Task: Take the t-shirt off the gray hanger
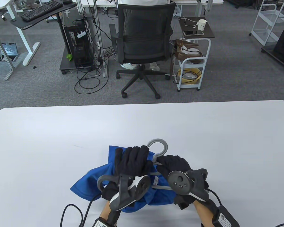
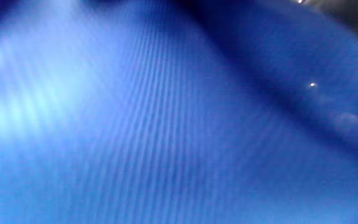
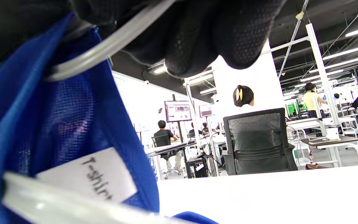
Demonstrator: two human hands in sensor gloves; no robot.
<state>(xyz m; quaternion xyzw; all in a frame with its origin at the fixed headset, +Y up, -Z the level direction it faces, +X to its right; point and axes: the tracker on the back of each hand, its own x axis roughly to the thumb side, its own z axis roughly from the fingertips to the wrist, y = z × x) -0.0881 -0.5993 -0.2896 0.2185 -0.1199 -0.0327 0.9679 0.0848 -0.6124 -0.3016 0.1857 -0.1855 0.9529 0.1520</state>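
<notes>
A blue t-shirt (image 1: 90, 182) lies bunched on the white table (image 1: 61, 132) near its front edge, still around the gray hanger (image 1: 159, 144), whose hook sticks up behind the hands. My left hand (image 1: 132, 160) grips the shirt fabric at the neck by the hanger. My right hand (image 1: 172, 165) holds the hanger's shoulder bar just under the hook. In the right wrist view the gloved fingers (image 3: 197, 34) curl around the pale hanger bar (image 3: 104, 49) against the blue mesh (image 3: 57, 124), with a white "T-shirt" label (image 3: 98, 177). The left wrist view shows only blurred blue fabric (image 2: 166, 124).
The hands' cables (image 1: 71, 212) trail off the table's front edge. Beyond the far edge stand an office chair (image 1: 142, 45), a small white cart (image 1: 191, 63) and a desk with a keyboard (image 1: 41, 9).
</notes>
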